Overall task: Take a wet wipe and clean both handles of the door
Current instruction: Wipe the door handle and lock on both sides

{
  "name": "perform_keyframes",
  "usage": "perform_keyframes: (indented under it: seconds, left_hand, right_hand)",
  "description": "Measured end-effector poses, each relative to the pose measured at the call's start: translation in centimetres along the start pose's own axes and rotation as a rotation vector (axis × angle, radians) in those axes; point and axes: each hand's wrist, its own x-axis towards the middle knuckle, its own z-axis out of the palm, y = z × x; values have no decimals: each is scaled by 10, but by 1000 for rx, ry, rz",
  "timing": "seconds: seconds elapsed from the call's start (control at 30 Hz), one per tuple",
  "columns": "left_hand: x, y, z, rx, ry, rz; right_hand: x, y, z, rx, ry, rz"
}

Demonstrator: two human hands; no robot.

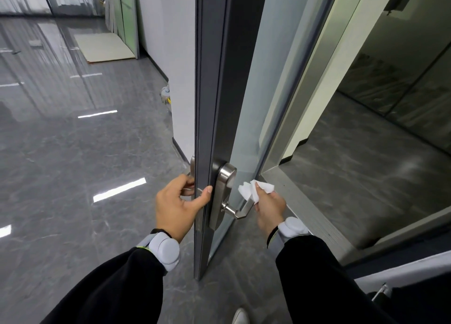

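Door: dark grey metal-framed glass door (214, 79), seen edge-on at frame centre, running from 12 o'clock down to 6 o'clock; frosted glass panel on its right face.
Right-side handle: brushed steel lever handle (238, 207) on a tall steel backplate, on the door face to your right, just 5 o'clock of frame centre; lever points away from the door edge toward your right hand.
Left-side handle: second steel handle (192, 168) on the opposite face, mostly hidden by the door edge and your fingers; only its plate and a bit of lever show.
Left hand: your left hand (177, 203) wraps the door edge, thumb on the near edge, fingers curled round onto the hidden handle; closed on the door, not spread.
Right hand: your right hand (269, 207) pinches a crumpled white wet wipe (253, 189) between thumb and fingers, right at the lever tip.
Wipe position: sits at 1 o'clock of the lever end, just beside it; can't tell if it touches the metal.
Wrists: pale grey rounded wrist device (166, 249) on each arm, over black sleeves.
Floor: glossy grey marble-look floor tiles (73, 165), light strips reflected, filling 9 o'clock.
Extra: white shoe toe (240, 317) at 6 o'clock; flat beige board (105, 46) on the floor at 11 o'clock.
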Motion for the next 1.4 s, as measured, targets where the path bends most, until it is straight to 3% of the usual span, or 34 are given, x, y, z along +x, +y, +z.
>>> perform_keyframes:
  seconds: [0.73,1.1,1.3,1.4]
  left_hand:
    - [-6,6,9,22,25,-2]
    - [-6,7,11,35,42,7]
    - [-5,7,9,22,19,22]
    - [-4,5,10,29,15,28]
  right_hand:
    - [-50,55,-3,-126,120,97]
    - [-49,49,-8,-112,6,101]
    - [-30,37,-27,26,116,103]
    - [-21,50,-34,-47,168,121]
